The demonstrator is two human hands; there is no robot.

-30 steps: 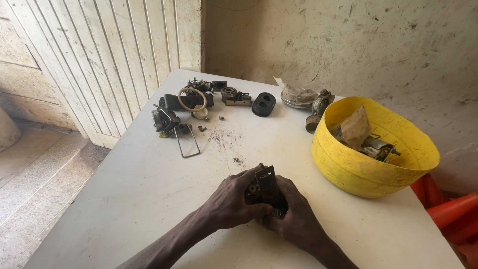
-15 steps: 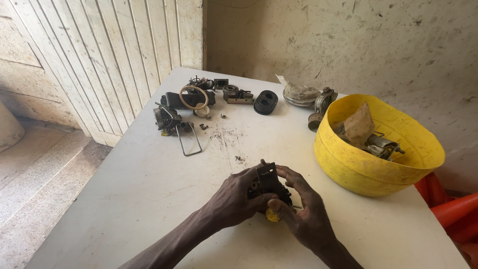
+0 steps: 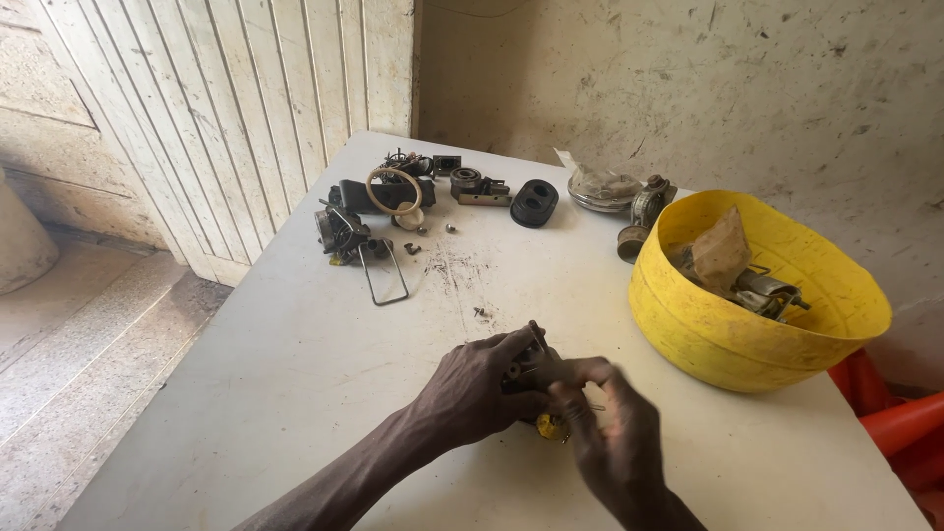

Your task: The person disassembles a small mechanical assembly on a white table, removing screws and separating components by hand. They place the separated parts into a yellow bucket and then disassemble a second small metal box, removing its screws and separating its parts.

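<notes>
My left hand point(image 3: 472, 393) grips a small dark metal engine part point(image 3: 523, 374) just above the white table point(image 3: 256, 393), near its front edge. My right hand point(image 3: 610, 433) is blurred and closes over the part's right side, its fingers on it. A small yellow piece point(image 3: 549, 427) shows beneath the part, between both hands. Most of the part is hidden by my fingers.
A yellow plastic basin point(image 3: 737, 334) with metal parts and a scrap of brown paper stands at the right. Several dark engine parts, a rubber ring point(image 3: 393, 189), a wire clip point(image 3: 385, 275) and loose screws lie at the table's far end. A wooden door is at the left, orange objects point(image 3: 905, 423) at the right.
My hands have shifted a little on the part; the right hand has slid down over its right side. The view has moved slightly.
</notes>
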